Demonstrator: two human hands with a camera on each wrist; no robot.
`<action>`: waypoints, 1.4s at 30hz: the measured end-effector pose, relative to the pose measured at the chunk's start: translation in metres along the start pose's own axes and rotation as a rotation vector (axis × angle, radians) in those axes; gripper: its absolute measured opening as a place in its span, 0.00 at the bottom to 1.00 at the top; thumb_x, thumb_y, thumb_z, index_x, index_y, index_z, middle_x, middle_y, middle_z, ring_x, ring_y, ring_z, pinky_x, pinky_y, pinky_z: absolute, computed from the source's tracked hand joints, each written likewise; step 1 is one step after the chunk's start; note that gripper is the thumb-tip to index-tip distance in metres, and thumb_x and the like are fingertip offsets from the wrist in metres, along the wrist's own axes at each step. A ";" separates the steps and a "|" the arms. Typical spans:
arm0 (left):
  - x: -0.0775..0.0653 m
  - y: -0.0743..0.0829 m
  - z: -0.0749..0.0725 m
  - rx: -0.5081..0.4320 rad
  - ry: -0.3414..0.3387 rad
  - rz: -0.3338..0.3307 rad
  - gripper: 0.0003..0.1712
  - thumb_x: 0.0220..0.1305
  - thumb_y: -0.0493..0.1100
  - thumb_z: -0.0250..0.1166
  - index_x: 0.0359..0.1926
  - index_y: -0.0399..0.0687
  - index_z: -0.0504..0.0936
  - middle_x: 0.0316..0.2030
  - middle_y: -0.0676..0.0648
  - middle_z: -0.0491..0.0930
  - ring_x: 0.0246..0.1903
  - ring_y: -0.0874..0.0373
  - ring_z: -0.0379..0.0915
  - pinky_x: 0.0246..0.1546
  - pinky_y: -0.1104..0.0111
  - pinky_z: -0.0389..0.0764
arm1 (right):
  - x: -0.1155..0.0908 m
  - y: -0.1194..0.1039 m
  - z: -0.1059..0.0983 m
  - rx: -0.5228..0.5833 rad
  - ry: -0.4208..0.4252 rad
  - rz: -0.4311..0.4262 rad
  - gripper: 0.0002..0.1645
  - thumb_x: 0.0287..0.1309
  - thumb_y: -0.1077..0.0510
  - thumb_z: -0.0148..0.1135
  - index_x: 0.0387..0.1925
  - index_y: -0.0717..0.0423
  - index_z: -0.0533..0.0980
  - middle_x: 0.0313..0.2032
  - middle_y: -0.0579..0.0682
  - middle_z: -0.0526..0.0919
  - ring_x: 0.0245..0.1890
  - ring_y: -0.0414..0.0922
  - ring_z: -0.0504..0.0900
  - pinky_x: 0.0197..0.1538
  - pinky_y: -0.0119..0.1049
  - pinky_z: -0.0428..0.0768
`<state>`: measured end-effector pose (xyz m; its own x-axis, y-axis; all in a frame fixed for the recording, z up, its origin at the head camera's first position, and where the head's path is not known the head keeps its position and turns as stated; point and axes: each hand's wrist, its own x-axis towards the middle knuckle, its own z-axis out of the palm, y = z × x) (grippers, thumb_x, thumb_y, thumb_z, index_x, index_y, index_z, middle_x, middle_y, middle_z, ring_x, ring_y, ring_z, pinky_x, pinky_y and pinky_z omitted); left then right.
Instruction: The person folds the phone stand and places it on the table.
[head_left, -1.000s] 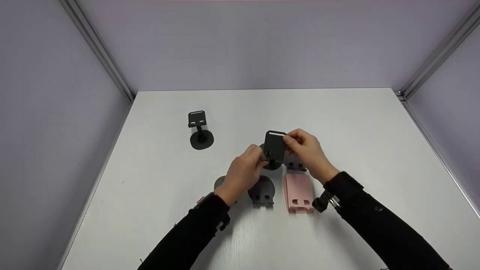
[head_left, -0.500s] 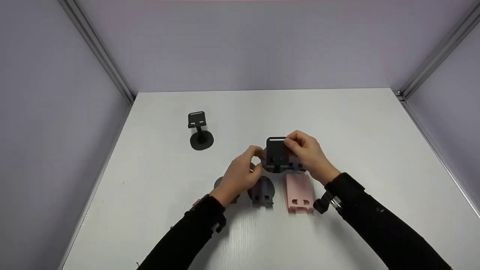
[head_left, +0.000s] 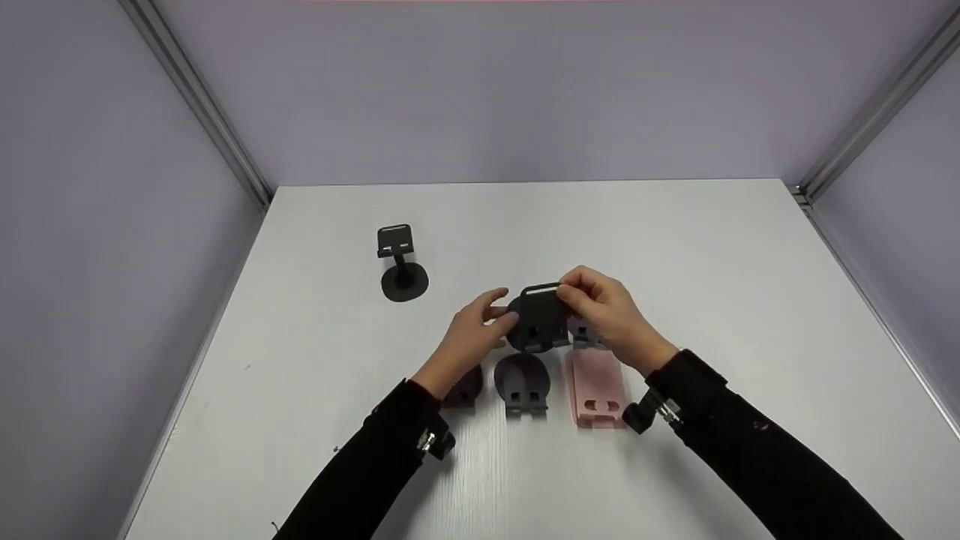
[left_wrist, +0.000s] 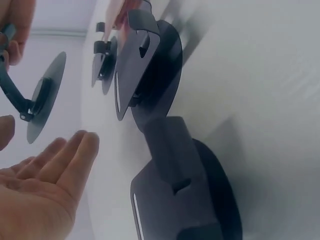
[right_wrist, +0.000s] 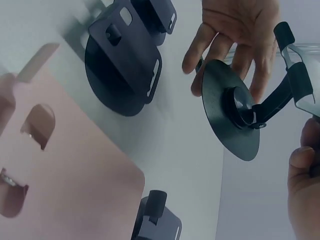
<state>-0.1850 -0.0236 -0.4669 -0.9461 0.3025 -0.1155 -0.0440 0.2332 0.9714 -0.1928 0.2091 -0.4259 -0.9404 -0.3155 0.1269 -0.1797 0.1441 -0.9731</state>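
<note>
My right hand (head_left: 611, 319) pinches the upper right corner of a black phone stand (head_left: 544, 319) by its slotted plate. In the right wrist view the stand's round base (right_wrist: 215, 95) hangs tilted above the table, joined to the plate by a bent arm (right_wrist: 276, 102). My left hand (head_left: 469, 330) is beside the base with fingers spread and relaxed; in the left wrist view its palm (left_wrist: 45, 200) faces up, below the disc. Just under the hands lies a folded dark grey phone stand (head_left: 523, 382). A darker folded stand (head_left: 465, 386) is partly hidden by my left wrist.
A pink folded phone stand (head_left: 598, 382) lies right of the grey one. Behind it, another folded stand (head_left: 585, 334) is partly covered by my right hand. An unfolded black phone stand (head_left: 405, 281) stands farther back left on the white table (head_left: 300, 337). Pale walls enclose the back and sides.
My left hand has released the held stand, drawn slightly left and opened its fingers. The stand's plate has tilted and come down a little, still pinched by my right hand.
</note>
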 end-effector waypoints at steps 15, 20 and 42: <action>-0.002 0.000 0.002 -0.144 0.110 -0.040 0.08 0.74 0.34 0.60 0.50 0.36 0.79 0.38 0.40 0.87 0.38 0.49 0.86 0.34 0.68 0.86 | -0.006 -0.011 0.019 0.055 0.057 0.019 0.12 0.72 0.58 0.62 0.38 0.65 0.76 0.27 0.50 0.72 0.28 0.43 0.71 0.30 0.30 0.70; -0.004 0.000 0.003 -0.177 0.135 -0.014 0.07 0.73 0.32 0.59 0.49 0.34 0.78 0.36 0.41 0.86 0.37 0.50 0.87 0.36 0.67 0.87 | -0.006 -0.015 0.023 0.045 0.067 0.001 0.11 0.71 0.59 0.62 0.37 0.65 0.77 0.27 0.51 0.73 0.27 0.43 0.70 0.30 0.30 0.69; -0.006 -0.001 -0.001 -0.039 0.172 0.209 0.06 0.73 0.31 0.59 0.47 0.33 0.78 0.34 0.37 0.86 0.36 0.47 0.86 0.39 0.62 0.88 | -0.006 -0.020 0.028 0.021 0.057 0.057 0.11 0.72 0.58 0.61 0.36 0.64 0.76 0.26 0.48 0.71 0.27 0.41 0.69 0.29 0.29 0.67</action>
<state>-0.1798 -0.0265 -0.4672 -0.9764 0.1785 0.1219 0.1486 0.1453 0.9782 -0.1753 0.1823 -0.4128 -0.9639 -0.2536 0.0808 -0.1193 0.1402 -0.9829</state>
